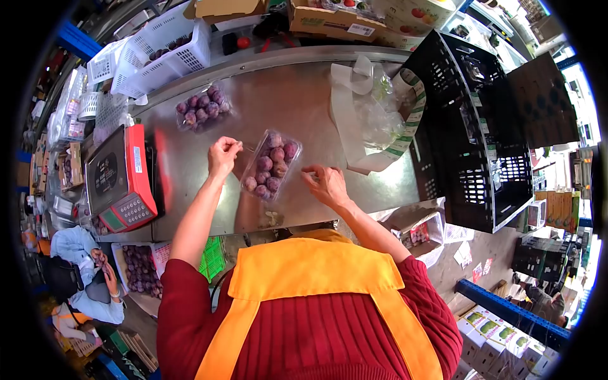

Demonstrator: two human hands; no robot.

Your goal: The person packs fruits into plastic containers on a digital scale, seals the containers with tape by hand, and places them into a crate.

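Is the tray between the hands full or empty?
Full: purple fruit covers the tray from end to end.

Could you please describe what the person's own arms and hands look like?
Both the left hand and the right hand are bare, without gloves. The forearms are uncovered too, with no watch or bracelet visible. Above them are dark red sleeves, ribbed on the right arm. Whether any finger carries a ring is too small to tell.
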